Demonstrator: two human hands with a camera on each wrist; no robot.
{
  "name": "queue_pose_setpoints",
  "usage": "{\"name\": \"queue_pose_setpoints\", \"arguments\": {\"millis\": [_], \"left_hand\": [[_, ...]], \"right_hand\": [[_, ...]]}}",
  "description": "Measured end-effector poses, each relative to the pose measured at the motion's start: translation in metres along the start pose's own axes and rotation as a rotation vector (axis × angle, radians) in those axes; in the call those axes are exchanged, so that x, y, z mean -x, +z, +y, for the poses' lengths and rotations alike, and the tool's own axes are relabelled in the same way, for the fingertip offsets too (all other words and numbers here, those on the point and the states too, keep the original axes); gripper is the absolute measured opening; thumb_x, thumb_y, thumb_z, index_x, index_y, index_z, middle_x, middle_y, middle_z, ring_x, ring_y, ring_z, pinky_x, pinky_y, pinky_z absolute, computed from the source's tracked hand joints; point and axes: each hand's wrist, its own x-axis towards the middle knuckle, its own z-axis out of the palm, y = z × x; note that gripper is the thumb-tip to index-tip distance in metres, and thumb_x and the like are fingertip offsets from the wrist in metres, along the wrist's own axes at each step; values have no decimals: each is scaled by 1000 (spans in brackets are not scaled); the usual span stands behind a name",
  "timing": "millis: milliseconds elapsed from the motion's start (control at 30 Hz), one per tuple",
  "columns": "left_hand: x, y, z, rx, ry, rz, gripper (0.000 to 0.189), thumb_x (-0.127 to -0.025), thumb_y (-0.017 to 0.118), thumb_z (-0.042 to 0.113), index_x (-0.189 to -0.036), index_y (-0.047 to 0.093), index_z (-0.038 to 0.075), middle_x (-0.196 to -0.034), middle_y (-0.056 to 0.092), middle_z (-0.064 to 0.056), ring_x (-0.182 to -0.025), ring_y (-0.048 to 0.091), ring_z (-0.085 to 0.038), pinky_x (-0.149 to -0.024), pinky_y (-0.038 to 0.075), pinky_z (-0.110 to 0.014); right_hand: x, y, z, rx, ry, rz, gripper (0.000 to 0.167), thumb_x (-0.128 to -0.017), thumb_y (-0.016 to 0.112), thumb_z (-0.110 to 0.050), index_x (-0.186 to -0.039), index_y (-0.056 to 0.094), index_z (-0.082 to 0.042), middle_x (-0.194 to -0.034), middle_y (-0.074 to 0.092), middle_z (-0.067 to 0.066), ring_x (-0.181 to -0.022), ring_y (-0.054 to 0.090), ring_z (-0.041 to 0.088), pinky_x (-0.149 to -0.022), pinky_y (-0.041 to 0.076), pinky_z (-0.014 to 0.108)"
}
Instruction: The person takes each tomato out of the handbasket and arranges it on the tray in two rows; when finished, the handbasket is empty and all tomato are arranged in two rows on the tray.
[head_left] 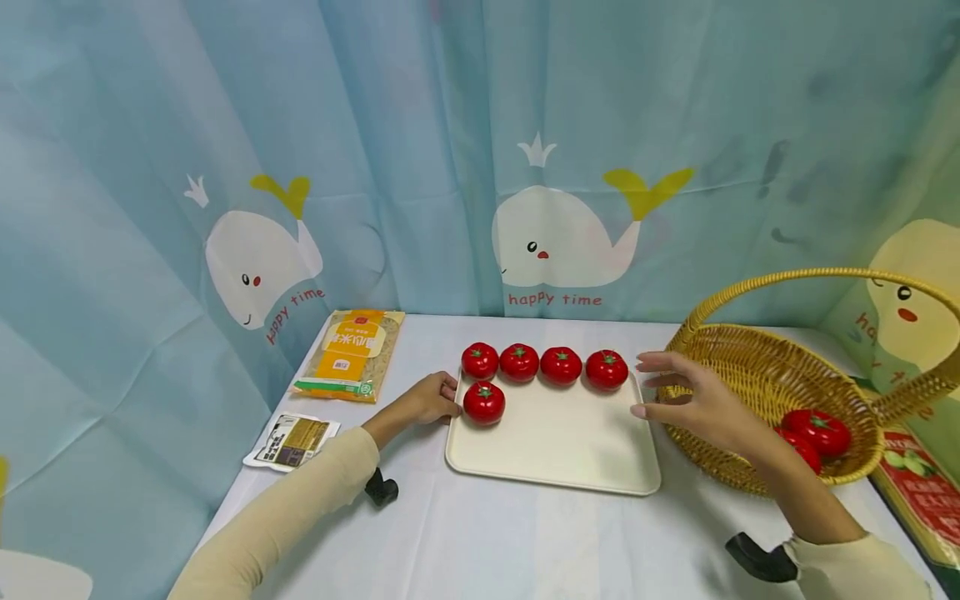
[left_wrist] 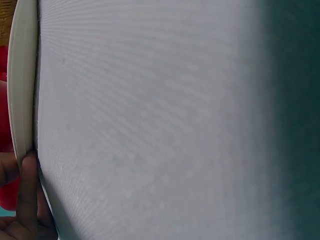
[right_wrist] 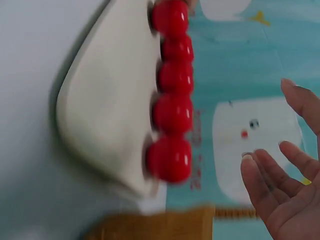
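Several red tomatoes [head_left: 561, 366] line the back edge of a cream tray [head_left: 555, 462], and one more tomato [head_left: 483, 403] sits in front of the row's left end. My left hand [head_left: 429, 399] pinches the tray's left rim; in the left wrist view its thumb and a finger [left_wrist: 27, 192] meet at that rim. My right hand [head_left: 693, 404] hovers between the tray's right edge and a wicker basket [head_left: 720, 354], thumb and fingers spread around nothing. That hand [right_wrist: 287, 200] also looks unloaded in the right wrist view. Red tomatoes [head_left: 821, 432] lie inside the basket, partly behind my right forearm.
At the left lie a yellow grain packet [head_left: 348, 357] and a smaller white-edged packet [head_left: 292, 442]. The basket's tall handle [head_left: 810, 273] arches over the right side. A red and green package [head_left: 918, 475] lies by the right edge. Behind the table hangs a blue whale-print curtain [head_left: 420, 167].
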Motion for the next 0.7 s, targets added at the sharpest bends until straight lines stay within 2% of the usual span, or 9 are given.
{"name": "queue_pose_setpoints", "arguments": {"millis": [100,200,267,333,367,467,567,600,700], "left_hand": [[0,0,0,-4,-3,-1,38,-84,72,-4,-118,54,-3,-91,59,-7,-74,61,-15,-63,61,-25],[-1,-1,-1,-1,-6,-3,38,-84,72,-4,-118,54,-3,-91,59,-8,-75,61,-15,-65,61,-26],[-2,-1,-1,-2,-3,-7,37,-84,72,-4,-117,54,-3,-92,59,-9,-76,62,-15,-66,62,-27],[-2,-2,-1,2,2,-16,37,-84,71,-5,-117,54,-4,-92,59,-9,-76,63,-16,-68,63,-29],[0,-2,-1,-3,15,-22,37,-84,71,-5,-116,53,-5,-91,59,-9,-75,63,-16,-66,63,-28],[0,-3,-1,-8,25,-25,37,-84,71,-4,-116,53,-5,-91,59,-10,-76,64,-17,-67,63,-29],[1,-3,-1,-10,21,-17,38,-84,72,-3,-117,53,-4,-92,60,-11,-76,64,-17,-67,63,-29],[0,-3,-2,-7,8,-10,39,-84,72,-2,-118,54,-3,-94,60,-10,-77,64,-17,-68,63,-29],[0,-2,-1,-16,3,4,39,-84,72,-3,-118,54,-3,-93,59,-9,-76,62,-16,-66,62,-28]], "right_hand": [[14,-19,16,63,7,66,69,-83,83,-19,-141,49,-2,-135,56,20,-109,63,12,-77,58,19],[28,-39,36,110,32,117,68,-84,82,-19,-140,49,-2,-131,57,-6,-101,52,-15,-72,54,14],[37,-51,49,127,63,138,70,-85,81,-19,-142,46,1,-127,49,-20,-99,44,-23,-70,52,11],[45,-63,61,147,105,143,74,-86,80,-21,-144,41,3,-126,49,-18,-98,39,-24,-69,48,7],[48,-67,65,156,129,144,76,-87,80,-22,-145,39,5,-131,52,-11,-101,46,-17,-68,47,6],[56,-77,76,170,226,152,84,-90,76,-28,-150,30,8,-143,46,27,-116,56,21,-81,58,30],[63,-82,83,166,328,162,91,-93,72,-34,-153,19,10,-147,28,45,-123,36,63,-87,48,68],[65,-83,85,161,356,168,93,-94,70,-36,-154,17,10,-149,24,46,-125,32,65,-85,40,77],[69,-86,89,152,395,163,95,-96,68,-37,-155,11,9,-152,15,46,-129,24,69,-89,34,81]]}}
